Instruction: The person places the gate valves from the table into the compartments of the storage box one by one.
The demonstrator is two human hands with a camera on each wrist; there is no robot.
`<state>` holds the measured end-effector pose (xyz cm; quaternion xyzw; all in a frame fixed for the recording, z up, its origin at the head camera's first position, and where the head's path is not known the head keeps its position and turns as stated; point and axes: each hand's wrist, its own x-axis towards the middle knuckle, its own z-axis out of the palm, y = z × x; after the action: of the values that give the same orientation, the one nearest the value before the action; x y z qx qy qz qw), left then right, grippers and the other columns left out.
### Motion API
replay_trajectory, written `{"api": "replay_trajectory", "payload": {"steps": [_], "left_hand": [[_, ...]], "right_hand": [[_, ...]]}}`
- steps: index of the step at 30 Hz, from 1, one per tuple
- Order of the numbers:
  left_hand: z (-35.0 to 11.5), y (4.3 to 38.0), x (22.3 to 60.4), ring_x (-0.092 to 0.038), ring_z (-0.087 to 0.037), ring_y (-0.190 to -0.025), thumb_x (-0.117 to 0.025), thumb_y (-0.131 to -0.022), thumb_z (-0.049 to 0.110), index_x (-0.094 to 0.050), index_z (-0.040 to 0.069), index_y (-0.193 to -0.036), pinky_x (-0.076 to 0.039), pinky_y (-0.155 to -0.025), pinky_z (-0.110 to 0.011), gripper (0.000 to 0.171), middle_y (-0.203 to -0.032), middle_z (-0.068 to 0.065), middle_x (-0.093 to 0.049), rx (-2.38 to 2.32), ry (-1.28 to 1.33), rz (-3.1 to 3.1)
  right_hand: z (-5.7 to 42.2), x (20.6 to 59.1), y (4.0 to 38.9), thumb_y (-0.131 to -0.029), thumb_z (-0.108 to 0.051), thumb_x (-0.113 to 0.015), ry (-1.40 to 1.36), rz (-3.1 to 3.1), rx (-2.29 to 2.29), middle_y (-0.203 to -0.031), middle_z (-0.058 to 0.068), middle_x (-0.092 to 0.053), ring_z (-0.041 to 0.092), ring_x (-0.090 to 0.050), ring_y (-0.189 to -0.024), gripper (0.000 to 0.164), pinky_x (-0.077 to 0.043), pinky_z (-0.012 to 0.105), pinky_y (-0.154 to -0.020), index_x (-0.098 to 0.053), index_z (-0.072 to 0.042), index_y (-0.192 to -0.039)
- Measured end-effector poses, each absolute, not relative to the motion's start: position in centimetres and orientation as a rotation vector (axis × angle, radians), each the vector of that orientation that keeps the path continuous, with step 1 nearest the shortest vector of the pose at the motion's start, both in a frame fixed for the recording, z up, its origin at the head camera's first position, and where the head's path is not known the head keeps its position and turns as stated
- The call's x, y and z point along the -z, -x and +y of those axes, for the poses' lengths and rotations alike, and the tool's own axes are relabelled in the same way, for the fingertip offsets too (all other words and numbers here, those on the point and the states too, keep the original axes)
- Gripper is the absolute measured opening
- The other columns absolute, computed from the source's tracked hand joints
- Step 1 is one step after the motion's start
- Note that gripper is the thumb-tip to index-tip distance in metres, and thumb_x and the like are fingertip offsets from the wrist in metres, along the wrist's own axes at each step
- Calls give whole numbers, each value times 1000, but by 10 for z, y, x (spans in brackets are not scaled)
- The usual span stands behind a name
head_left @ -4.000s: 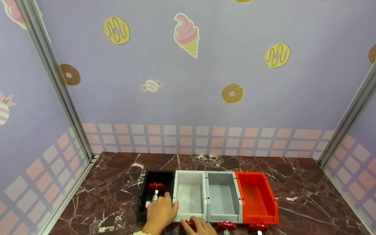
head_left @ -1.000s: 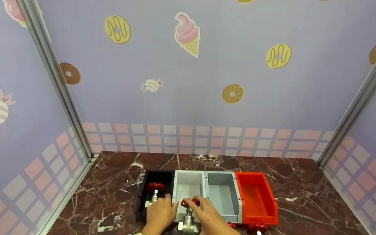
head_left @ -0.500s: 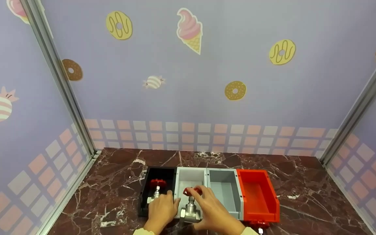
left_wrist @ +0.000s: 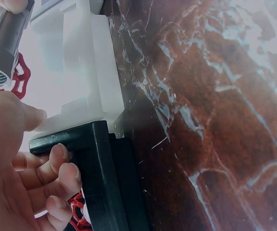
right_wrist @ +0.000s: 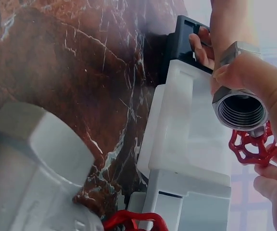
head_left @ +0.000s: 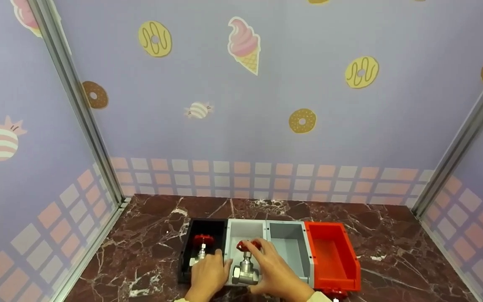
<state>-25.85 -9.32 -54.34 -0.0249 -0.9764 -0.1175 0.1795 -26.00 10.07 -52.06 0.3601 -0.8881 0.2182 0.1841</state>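
My right hand [head_left: 273, 272] holds a silver metal valve [head_left: 245, 272], its fingers at the red handwheel [head_left: 242, 245] and its thumb at the body. The valve is upright over the front of the white bin [head_left: 247, 228]; its threaded opening [right_wrist: 242, 110] shows in the right wrist view. My left hand [head_left: 208, 274] grips the side wall of the black bin [left_wrist: 97, 163] where it meets the white one. Its thumb lies on the white side and its curled fingers on the black side. Another red-wheeled valve [head_left: 202, 247] stands inside the black bin, partly hidden by that hand.
A grey bin [head_left: 287, 243] and a red bin [head_left: 329, 251] continue the row to the right. In front of the red bin is another valve's red wheel [head_left: 334, 292]. A large valve body [right_wrist: 37, 168] appears close in the right wrist view. Patterned walls surround the marble-look table [head_left: 141, 243].
My right hand has lifted the valve from in front of the white bin and brought it up and forward over that bin. My left hand has stayed at the black bin.
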Motion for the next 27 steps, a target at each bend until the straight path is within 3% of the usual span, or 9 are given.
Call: {"api": "replay_trajectory", "payload": {"steps": [7,17,27], "left_hand": [[-93,258,544,-58,-30,-54,-63,-79,44,-59,7,-84,-39,-44,-41,37,-67,-13,-64,346,70,-2766],[-94,259,545,-56,-28,-50,-64,-79,42,-57,9,-81,-38,-43,-41,34,-65,-12,-63,340,78,-2764],[-94,259,544,-57,-29,-51,-64,-79,42,-57,9,-81,-40,-45,-41,34,-65,-13,-63,339,63,-2771]], "right_hand": [[102,522,266,-44,-31,-82,-988,-2563,-630,-135,14,-37,26,-43,-118,116,-47,42,-89,-23,-26,-144],[101,522,275,-43,-32,-84,-1004,-2511,-616,-130,12,-41,24,-44,-115,115,-48,37,-86,-27,-23,-143],[97,518,279,-46,-28,-83,-913,-2611,-634,-136,17,-36,28,-44,-116,115,-49,38,-85,-24,-25,-144]]}}
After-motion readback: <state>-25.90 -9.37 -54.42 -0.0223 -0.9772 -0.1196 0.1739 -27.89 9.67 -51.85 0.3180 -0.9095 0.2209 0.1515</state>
